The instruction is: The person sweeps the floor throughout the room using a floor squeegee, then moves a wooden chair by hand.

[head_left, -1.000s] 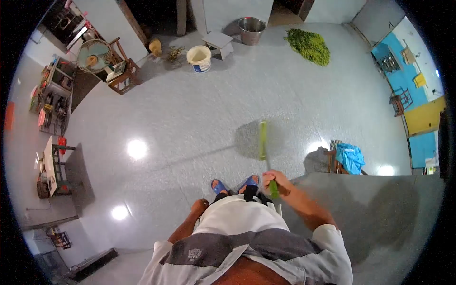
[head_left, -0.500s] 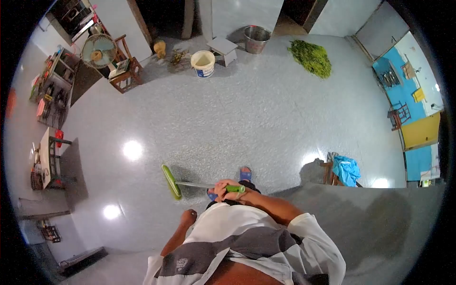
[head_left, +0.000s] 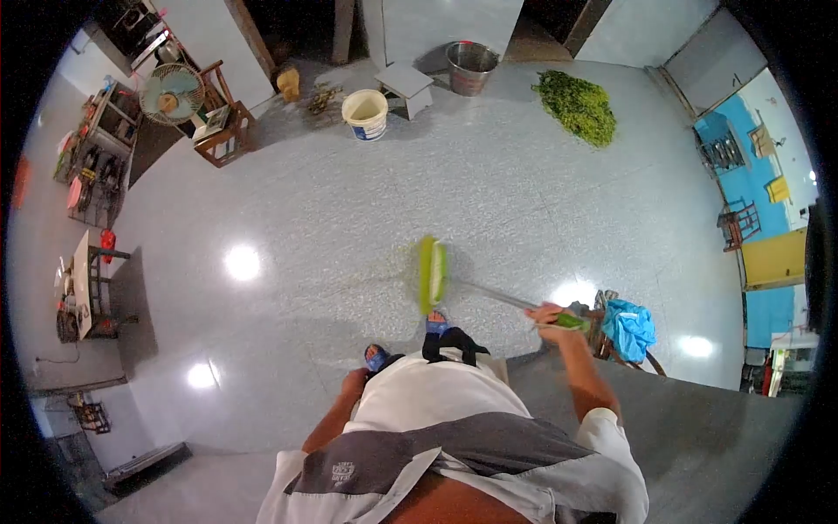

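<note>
1. We noted the right hand (head_left: pixel 550 314) clenched round the green grip at the top of the broom (head_left: pixel 432 273), arm stretched out to the right.
2. The left hand (head_left: pixel 353 381) hung low beside the left hip, touching nothing we could see; whether its fingers were curled or slack we could not tell.
3. The broom's green head lay on the grey floor (head_left: pixel 367 218) just ahead of the blue sandals (head_left: pixel 377 356), its metal shaft slanting back to the grip.
4. We judged the step in hand to be a one-handed sweeping stroke over the floor close to the feet; the next move calls for a firm wrist and the head kept flat.
5. Further out: a white bucket (head_left: pixel 365 113), a metal pail (head_left: pixel 469 64), a heap of green leaves (head_left: pixel 578 106), a fan (head_left: pixel 172 94).
</note>
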The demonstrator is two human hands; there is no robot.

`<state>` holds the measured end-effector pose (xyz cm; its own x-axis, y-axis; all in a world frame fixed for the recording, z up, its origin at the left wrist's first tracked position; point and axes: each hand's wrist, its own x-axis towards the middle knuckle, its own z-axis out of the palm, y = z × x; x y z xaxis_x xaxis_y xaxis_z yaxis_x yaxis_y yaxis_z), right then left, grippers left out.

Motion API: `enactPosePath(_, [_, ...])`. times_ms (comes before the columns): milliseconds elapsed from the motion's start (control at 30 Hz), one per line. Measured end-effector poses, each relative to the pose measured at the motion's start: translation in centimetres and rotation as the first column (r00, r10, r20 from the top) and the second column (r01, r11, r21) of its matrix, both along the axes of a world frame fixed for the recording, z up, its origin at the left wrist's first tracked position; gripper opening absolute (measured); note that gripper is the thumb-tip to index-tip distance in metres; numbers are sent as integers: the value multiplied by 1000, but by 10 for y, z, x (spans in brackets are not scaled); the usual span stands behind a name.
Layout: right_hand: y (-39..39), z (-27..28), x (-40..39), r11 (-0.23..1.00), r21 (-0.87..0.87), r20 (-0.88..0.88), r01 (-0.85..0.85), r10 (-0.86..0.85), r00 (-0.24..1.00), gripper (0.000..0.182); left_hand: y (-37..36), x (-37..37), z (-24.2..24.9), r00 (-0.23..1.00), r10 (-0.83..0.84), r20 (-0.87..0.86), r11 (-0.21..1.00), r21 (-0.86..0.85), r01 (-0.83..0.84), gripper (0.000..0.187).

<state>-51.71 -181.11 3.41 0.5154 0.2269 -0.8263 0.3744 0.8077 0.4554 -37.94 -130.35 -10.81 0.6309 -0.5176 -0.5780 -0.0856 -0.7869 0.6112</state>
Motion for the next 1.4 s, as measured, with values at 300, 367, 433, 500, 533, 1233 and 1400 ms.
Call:
enactPosePath(300, [-89, -39, 42, 764, -607, 88, -216, 335, 938, 13, -85, 32, 17, 965, 51, 258, 997, 49, -66, 21])
enactPosePath(367, [-43, -25, 73, 240, -771, -346, -589, 618, 705, 17, -89, 31, 25, 955, 98, 278, 995, 0, -102, 21])
enactPosePath(433, [-2, -57, 95, 195, -699, -428, -688, 657, 621, 18, -90, 39, 29, 968, 131, 216, 989, 32, -141, 20])
enactPosePath(500, [35, -71, 113, 209, -633, -406, -746, 731, 549, 20, -81, 35, 26, 967, 179, 181, 984, -11, -180, 20])
enactPosePath(533, [57, -55, 123, 180, -573, -414, -800, 779, 472, 21, -80, 33, 25, 966, 220, 137, 975, -45, -216, 20])
enactPosePath(1233, [210, -43, 256, 687, -13, 568, -726, 603, 561, 27, -16, 81, 21, 949, 312, 40, 947, 69, -314, 21])
enactPosePath(1400, [129, -83, 235, 661, -252, 473, -706, 721, 506, 33, 4, 85, 25, 932, 352, -91, 935, 86, -345, 21])
